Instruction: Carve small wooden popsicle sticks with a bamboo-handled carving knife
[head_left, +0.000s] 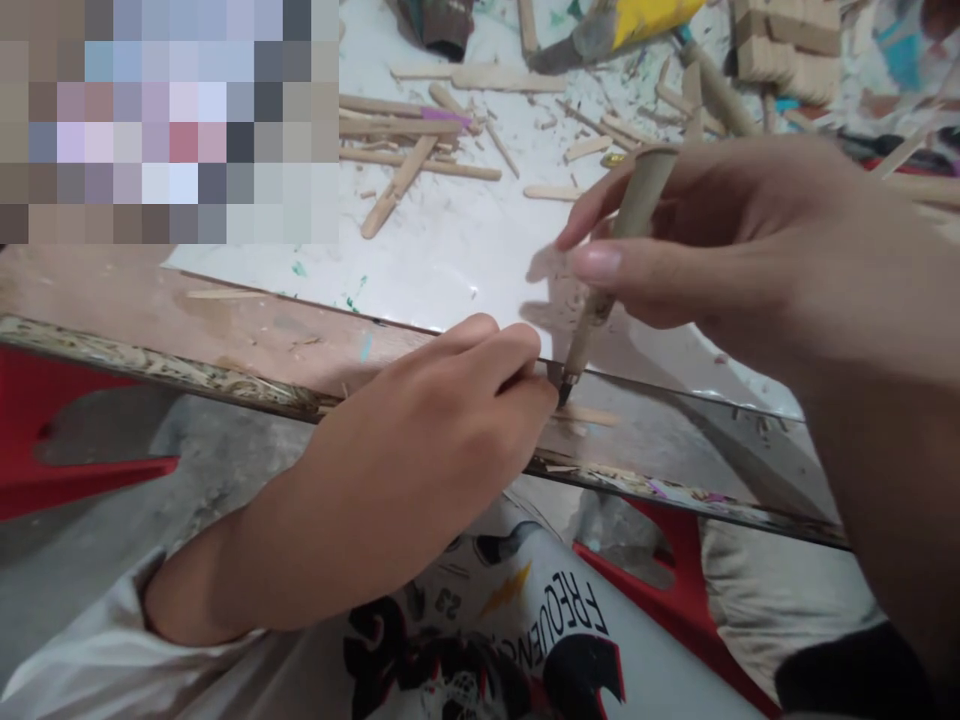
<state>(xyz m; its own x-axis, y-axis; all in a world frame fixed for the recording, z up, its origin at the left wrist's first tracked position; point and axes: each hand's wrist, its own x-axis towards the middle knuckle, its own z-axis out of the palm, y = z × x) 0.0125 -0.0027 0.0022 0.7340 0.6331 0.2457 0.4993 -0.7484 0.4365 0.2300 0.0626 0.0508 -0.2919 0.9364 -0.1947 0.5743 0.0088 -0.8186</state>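
Note:
Near the table's front edge, my left hand (450, 410) is closed over one end of a small wooden stick (592, 416), pressing it to the tabletop. My right hand (697, 240) grips a craft knife (600, 290) between thumb and fingers, its handle slanting up and its dark tip down on the stick beside my left fingers. Part of the stick sticks out to the right of the blade. The stick's other end is hidden beneath my left hand.
Loose wooden sticks (420, 165) and scraps lie on the white sheet (262, 280). A yellow tool (649, 22) and a bundle of sticks (787, 50) are at the back. Red chairs (45, 440) stand below the table edge (187, 370).

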